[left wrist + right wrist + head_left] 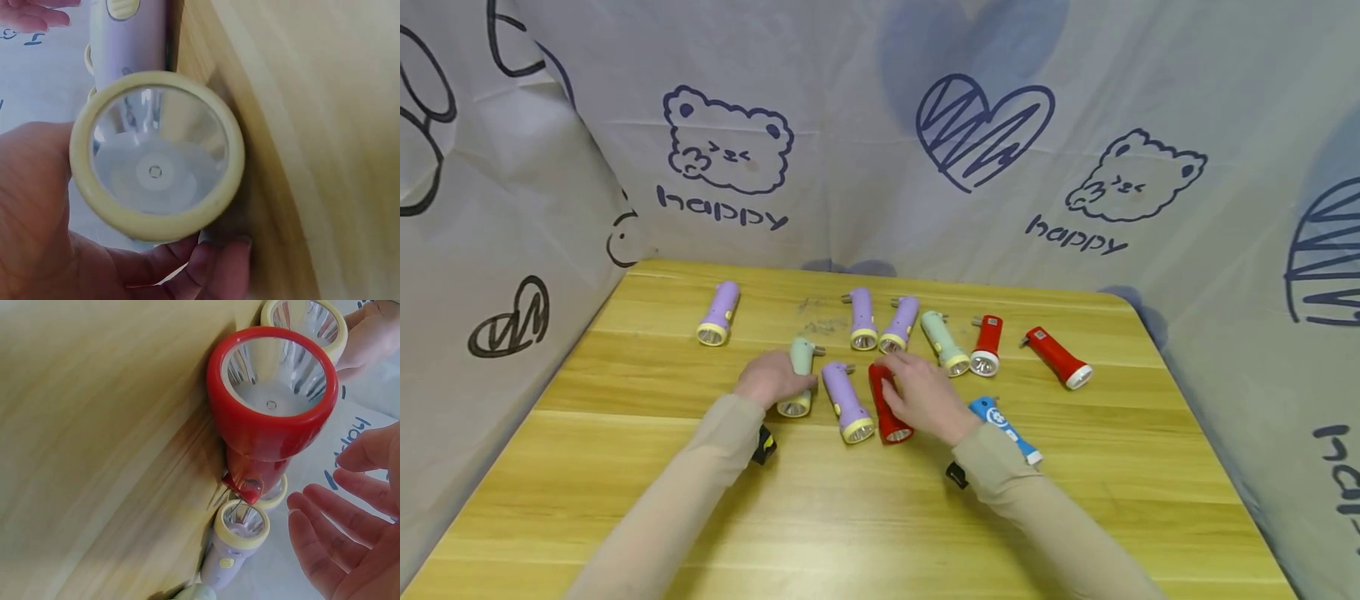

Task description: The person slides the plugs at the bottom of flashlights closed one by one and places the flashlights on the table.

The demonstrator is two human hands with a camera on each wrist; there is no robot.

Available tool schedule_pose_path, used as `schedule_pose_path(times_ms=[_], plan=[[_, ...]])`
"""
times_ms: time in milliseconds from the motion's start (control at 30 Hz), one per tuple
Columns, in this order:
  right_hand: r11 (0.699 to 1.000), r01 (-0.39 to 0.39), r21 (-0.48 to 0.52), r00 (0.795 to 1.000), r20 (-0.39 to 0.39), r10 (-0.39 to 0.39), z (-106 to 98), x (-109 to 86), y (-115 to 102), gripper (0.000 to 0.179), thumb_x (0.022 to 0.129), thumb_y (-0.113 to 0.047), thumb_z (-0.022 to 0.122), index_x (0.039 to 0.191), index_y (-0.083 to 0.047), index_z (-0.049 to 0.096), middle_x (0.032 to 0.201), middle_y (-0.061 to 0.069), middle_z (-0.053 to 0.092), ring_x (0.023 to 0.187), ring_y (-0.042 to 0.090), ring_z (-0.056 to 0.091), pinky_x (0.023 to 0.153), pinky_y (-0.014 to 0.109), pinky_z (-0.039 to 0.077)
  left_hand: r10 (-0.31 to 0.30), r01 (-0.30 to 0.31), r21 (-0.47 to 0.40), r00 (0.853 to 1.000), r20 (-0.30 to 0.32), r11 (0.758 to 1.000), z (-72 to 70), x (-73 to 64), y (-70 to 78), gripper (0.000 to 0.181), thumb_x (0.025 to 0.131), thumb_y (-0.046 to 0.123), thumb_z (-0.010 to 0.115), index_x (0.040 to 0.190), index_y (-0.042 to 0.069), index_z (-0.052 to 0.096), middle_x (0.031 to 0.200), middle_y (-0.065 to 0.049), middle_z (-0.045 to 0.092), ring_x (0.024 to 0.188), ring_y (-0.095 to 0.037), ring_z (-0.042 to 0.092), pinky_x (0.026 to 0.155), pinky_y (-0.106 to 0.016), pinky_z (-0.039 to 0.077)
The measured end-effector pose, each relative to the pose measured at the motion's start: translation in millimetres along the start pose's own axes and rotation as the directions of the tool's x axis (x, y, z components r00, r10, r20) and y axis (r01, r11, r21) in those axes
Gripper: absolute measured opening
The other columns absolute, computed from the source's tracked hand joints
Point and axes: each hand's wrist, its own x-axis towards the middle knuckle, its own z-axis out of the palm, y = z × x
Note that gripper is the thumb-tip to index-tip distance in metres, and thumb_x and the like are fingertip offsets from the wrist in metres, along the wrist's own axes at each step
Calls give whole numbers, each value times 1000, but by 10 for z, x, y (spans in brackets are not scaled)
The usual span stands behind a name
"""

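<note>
In the head view, my left hand (767, 379) grips a pale green flashlight (801, 358) with a cream rim and a small metal hammer tip. Its fingers curl around the body, and the lens (156, 165) faces the left wrist camera. My right hand (928, 398) hovers over a red flashlight (895, 427) with a red rim; in the right wrist view its fingers (337, 540) are spread and stand apart from it. Between the two hands lies a purple flashlight (845, 398) with a cream rim.
Behind, a purple flashlight (720, 313) lies far left, two more purple ones (862, 312) at centre, then another green one (942, 337) and two red ones with white rims (988, 335). A blue flashlight (1000, 421) lies beside my right wrist. Printed cloth (850, 167) hangs behind the wooden table (850, 517).
</note>
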Motion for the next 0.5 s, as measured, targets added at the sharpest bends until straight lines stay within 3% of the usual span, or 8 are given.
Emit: schedule_pose_path(times_ms=[167,500], plan=[[1000,10,15,1000,3,-10,8,-13,-6,28,96,-13,64,122,-5,67,115,12,72,100,27,72,87,41,61,19,-19,-11,1000,-1,1000,25,-27,-32,36,93,42,63,81,8,58,71,-5,57,63,-18,54,53,-26,44],[997,-9,80,1000,3,9,6,-15,-6,26,95,-12,65,121,-5,68,113,9,73,96,22,72,84,36,61,50,-52,-66,998,-35,997,40,-40,-120,34,96,36,56,86,4,58,72,-7,56,60,-17,52,51,-26,43]])
